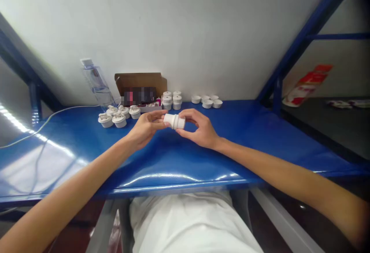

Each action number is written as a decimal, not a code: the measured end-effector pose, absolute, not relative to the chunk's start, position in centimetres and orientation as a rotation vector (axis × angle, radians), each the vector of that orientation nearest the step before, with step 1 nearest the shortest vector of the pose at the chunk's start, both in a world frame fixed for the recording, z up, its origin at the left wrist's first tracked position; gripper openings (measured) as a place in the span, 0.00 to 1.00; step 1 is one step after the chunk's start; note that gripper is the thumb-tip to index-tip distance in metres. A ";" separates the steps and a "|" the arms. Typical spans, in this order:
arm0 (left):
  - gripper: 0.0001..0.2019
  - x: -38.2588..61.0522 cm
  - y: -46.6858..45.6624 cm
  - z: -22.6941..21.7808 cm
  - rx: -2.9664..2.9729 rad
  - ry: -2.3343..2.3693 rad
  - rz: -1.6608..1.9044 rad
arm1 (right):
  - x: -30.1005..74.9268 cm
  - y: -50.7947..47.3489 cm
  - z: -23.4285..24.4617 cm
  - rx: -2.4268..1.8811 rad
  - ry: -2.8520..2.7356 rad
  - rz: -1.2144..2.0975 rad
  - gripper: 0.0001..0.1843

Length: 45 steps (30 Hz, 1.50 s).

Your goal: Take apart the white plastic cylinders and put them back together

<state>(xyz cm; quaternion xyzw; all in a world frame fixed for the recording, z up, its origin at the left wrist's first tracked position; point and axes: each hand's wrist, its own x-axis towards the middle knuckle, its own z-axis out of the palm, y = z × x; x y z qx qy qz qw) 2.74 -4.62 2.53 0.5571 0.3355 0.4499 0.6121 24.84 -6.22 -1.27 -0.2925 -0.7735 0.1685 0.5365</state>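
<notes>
Both of my hands meet over the middle of a blue table (86, 145). Between them is a small white plastic cylinder part (174, 121), lying sideways. My left hand (146, 127) pinches its left end with the fingertips. My right hand (199, 127) curls round its right end with thumb and fingers. Behind my left hand stands a group of several white plug-like parts (117, 116). Stacked white round parts (172, 100) stand further back, with several white caps (207, 101) to their right.
An open cardboard box (140, 87) and a clear plastic bottle (96, 83) stand against the white wall. A white cable (43, 123) runs across the table's left side. Blue shelf struts (300, 41) rise at right, with a red-and-white package (308, 85) beyond.
</notes>
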 end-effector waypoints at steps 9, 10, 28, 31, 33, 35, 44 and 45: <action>0.22 2.3 -5.0 3.6 1.583 0.753 1.001 | 25.1 -6.7 -0.7 -0.586 -1.837 0.298 0.19; 0.22 2.4 -5.1 3.7 1.596 0.747 1.006 | 25.1 -6.8 -0.7 -0.583 -1.836 0.302 0.20; 0.19 2.6 -5.4 3.2 1.595 0.693 1.083 | 24.1 -8.1 0.1 -0.710 -1.556 0.791 0.25; 0.21 2.5 -5.5 3.0 1.677 0.691 1.117 | 23.8 -7.8 0.2 -0.750 -1.398 1.018 0.24; 0.22 2.5 -5.7 2.9 1.756 0.702 1.139 | 23.8 -7.5 0.4 -0.765 -1.309 1.201 0.24; 0.21 2.5 -5.9 2.7 1.840 0.722 1.133 | 23.9 -7.2 0.5 -0.782 -1.260 1.365 0.24; 0.22 3.8 -6.2 2.6 1.719 0.658 1.067 | 24.3 -7.0 0.1 -0.866 -1.748 0.563 0.21; 0.22 4.2 -6.4 2.5 1.678 0.653 1.062 | 24.3 -6.9 0.0 -0.840 -1.812 0.376 0.21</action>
